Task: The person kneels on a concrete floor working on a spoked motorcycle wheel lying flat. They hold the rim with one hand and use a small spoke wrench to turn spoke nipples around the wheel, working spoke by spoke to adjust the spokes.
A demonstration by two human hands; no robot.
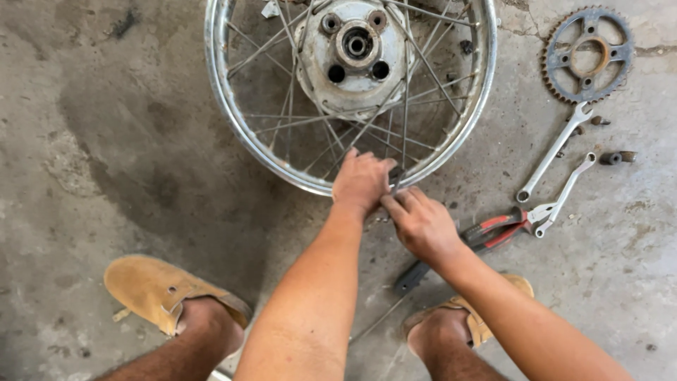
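A spoked wheel (350, 85) lies flat on the concrete floor (106, 141). The left hand (361, 180) grips its near rim with curled fingers, and the right hand (421, 224) pinches a spoke just beside it. Farther right lie red-handled pliers (497, 229), two wrenches (553, 180) and a sprocket (587, 54).

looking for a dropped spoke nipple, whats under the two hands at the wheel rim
Under the left hand and right hand lie the wheel rim, spoke ends and bare concrete floor. The fingers pinch at a spoke; anything small beneath the palms is hidden.
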